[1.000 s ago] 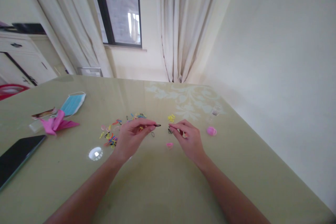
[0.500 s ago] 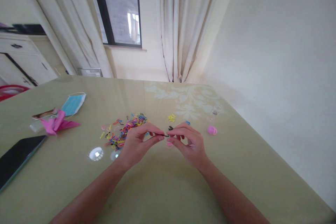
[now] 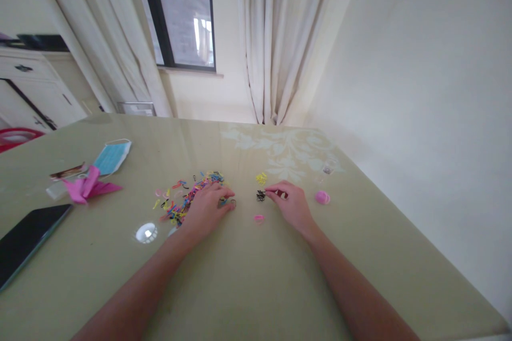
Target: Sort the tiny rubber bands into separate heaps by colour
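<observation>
Left hand (image 3: 210, 205): fingers parted, at the right edge of the mixed elastic bands (image 3: 188, 200);
Right hand (image 3: 290, 202): fingers pinched narrow at the black elastic bands (image 3: 261, 196); cannot tell if one is held;
Yellow bands (image 3: 261, 178): on the surface (image 3: 240, 277), beyond the black.

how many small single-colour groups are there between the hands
3 visible: yellow group farthest away, black group in the middle, pink group nearest; the right hand may hide others.
</observation>
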`<action>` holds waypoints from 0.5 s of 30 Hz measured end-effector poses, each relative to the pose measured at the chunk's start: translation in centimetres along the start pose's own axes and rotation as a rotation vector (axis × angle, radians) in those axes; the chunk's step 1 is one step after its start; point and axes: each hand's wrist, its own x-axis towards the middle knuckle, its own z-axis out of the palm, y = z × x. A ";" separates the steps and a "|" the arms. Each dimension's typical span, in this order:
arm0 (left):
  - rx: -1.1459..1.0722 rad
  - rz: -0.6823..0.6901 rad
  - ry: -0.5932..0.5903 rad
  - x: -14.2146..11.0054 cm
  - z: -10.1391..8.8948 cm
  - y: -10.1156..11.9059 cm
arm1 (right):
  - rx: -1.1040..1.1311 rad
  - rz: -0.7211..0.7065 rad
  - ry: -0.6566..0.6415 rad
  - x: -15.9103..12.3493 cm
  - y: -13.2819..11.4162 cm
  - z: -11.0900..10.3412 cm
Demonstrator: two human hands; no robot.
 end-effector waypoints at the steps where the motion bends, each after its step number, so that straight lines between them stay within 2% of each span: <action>1: 0.041 0.010 -0.020 -0.1 0.2 -0.1 | -0.031 0.006 -0.015 0.0 0.3 0.3; 4: 0.144 0.043 -0.032 -0.2 0.7 0.0 | -0.096 0.007 -0.058 -0.1 0.7 1.0; 11: 0.261 0.094 0.043 -0.3 1.8 0.2 | -0.214 0.014 -0.123 -0.1 0.9 1.2; 13: 0.213 0.109 0.102 -0.2 1.8 0.5 | -0.213 0.016 -0.112 -0.1 0.9 1.0; 15: 0.065 0.133 0.180 -0.3 1.3 1.1 | -0.196 0.015 -0.079 -0.1 0.8 0.8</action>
